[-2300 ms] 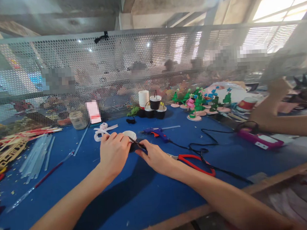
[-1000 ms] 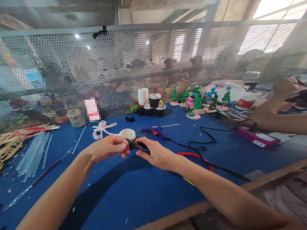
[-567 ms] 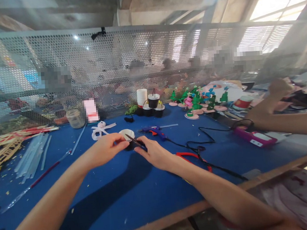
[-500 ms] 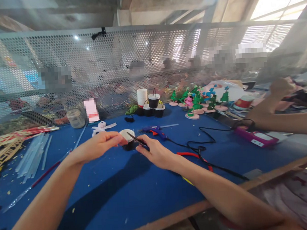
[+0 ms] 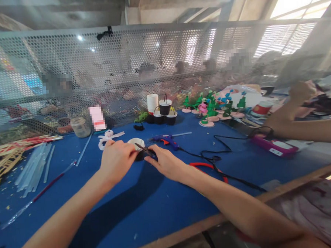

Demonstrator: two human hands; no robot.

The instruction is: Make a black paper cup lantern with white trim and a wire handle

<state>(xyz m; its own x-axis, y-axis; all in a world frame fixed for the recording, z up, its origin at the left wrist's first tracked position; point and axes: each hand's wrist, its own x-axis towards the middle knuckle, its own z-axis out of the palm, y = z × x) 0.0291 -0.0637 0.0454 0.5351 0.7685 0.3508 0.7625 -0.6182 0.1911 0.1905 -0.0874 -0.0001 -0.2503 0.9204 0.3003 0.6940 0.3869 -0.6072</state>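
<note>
A small white cup [image 5: 135, 143] with a black lower part stands on the blue table, partly hidden by both hands. My left hand [image 5: 117, 157] is closed at the cup's left side, its fingertips pressed together. Whatever those fingers pinch is hidden. My right hand [image 5: 167, 162] grips a dark pointed tool [image 5: 145, 150] that looks like scissors. Its tip points left across the front of the cup's rim. Just beyond the right hand lies a blue glue gun [image 5: 166, 140] with a clear stick in its back.
Behind stand black-and-white buckets [image 5: 164, 108], a white cup stack [image 5: 152, 103] and small green trees [image 5: 213, 106]. Clear sticks [image 5: 34, 164] lie left, beside a jar [image 5: 80, 127]. A black cord runs to a purple power strip [image 5: 274, 145]. Another person's arm [image 5: 301, 120] rests at right.
My left hand has turned over and curled, its knuckles now upward, close against the cup's left side. My right hand, still holding the dark tool, has shifted very little.
</note>
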